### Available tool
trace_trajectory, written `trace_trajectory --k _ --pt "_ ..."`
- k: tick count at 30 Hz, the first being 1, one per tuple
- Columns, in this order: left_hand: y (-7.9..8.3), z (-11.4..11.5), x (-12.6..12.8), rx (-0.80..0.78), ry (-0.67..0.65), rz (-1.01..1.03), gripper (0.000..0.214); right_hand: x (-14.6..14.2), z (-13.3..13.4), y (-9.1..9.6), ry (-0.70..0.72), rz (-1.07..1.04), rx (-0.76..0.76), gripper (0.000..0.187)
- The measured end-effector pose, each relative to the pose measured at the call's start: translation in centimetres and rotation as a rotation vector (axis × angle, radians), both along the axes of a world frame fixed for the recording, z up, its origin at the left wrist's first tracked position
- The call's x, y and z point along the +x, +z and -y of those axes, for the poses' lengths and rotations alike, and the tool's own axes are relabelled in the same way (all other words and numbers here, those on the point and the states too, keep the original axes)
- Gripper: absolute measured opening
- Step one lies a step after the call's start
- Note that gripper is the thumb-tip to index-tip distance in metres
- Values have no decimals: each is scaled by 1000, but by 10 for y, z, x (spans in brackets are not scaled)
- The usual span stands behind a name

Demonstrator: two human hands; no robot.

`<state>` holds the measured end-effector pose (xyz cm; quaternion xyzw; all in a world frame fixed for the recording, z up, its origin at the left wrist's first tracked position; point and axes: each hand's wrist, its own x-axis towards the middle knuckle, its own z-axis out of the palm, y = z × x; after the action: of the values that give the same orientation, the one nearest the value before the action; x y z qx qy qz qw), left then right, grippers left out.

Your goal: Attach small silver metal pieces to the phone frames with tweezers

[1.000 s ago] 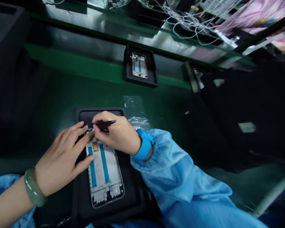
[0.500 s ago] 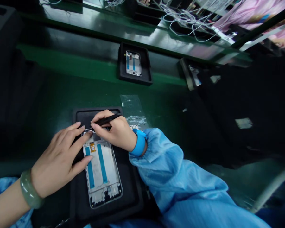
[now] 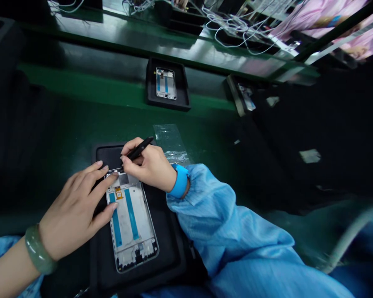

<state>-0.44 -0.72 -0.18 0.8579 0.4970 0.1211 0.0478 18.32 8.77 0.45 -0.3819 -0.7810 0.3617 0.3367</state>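
One slip of the black tool [image 3: 141, 148] pinched in the right hand [image 3: 152, 166] near twelve o'clock on the phone shell [image 3: 121, 219], which lies on a tray [image 3: 170, 256], could scratch that shell or jab the left hand [image 3: 76, 203], fingers spread over the ten o'clock corner.

A silvery phone frame [image 3: 124, 221] lined with two blue strips [image 3: 131, 215] lay flat on a black tray [image 3: 168, 248], while a slim black tool [image 3: 142, 147] slanted just beside its far edge.
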Motion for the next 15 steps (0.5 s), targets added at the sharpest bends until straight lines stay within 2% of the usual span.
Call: trace_trajectory --k 4,7,9,11,13,15 --pt "-1 0 0 -12 6 5 50 -1 1 -3 66 -14 -6 8" --pt "-1 0 0 -14 6 15 50 -3 2 -5 128 -19 57 10" --pt "-1 0 -1 -14 7 11 50 0 -1 -2 63 -85 140 13" --pt "-1 0 -1 -11 6 4 48 7 -8 3 -64 -131 227 17" --pt "-1 0 0 -10 5 -3 46 18 -19 8 -133 -41 315 20" --pt "-1 0 0 -12 5 -8 46 27 -29 10 -84 212 369 20"
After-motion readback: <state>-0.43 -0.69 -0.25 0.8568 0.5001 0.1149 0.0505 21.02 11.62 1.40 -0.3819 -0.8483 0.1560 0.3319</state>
